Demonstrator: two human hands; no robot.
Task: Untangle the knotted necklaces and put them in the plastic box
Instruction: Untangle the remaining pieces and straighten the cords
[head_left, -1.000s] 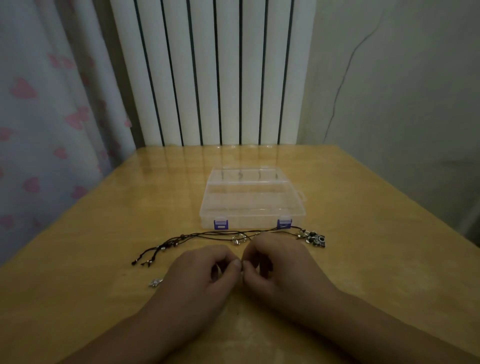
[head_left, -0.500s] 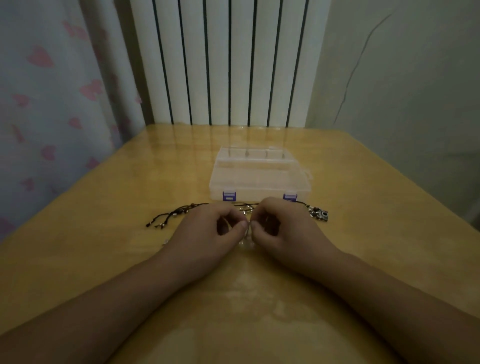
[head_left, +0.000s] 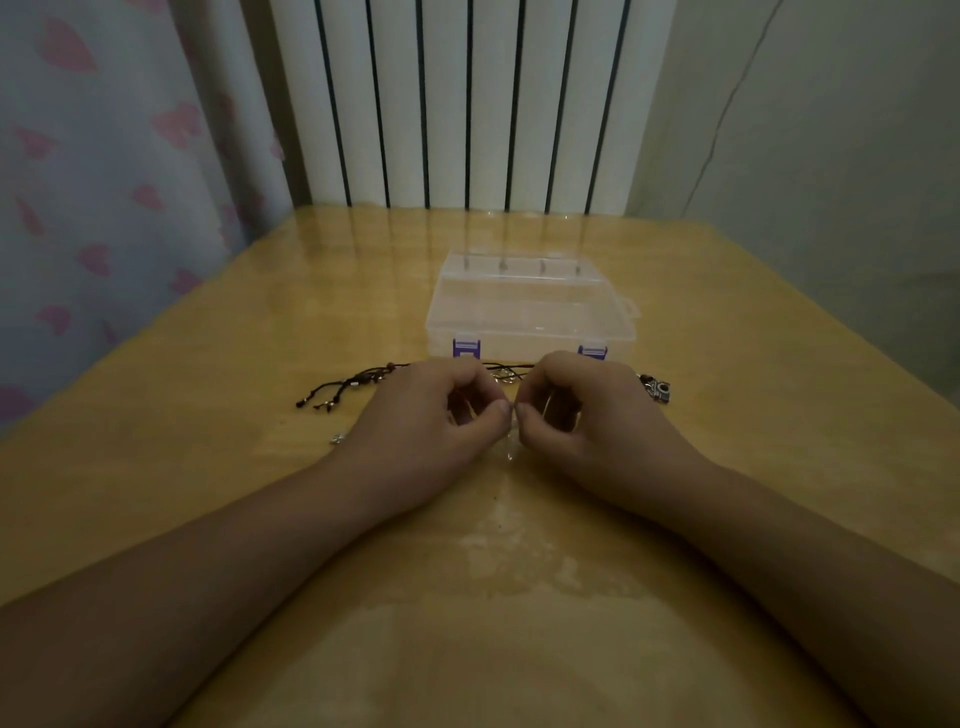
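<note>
Hands meet mid-worktop (head_left: 156, 493): left hand (head_left: 431, 426) and right hand (head_left: 587, 415) pinch something tiny between curled fingers, just before the knotted necklaces (head_left: 353, 387) and closed plastic box (head_left: 530, 312); bare wood on both sides.

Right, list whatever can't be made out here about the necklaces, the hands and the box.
- Head view: what the left hand and right hand pinch; too thin, dim.
- Middle of the black necklaces: hidden behind both hands.
- Pendant: detail too small.
- Plastic box: lid shut; contents unclear through it.
</note>
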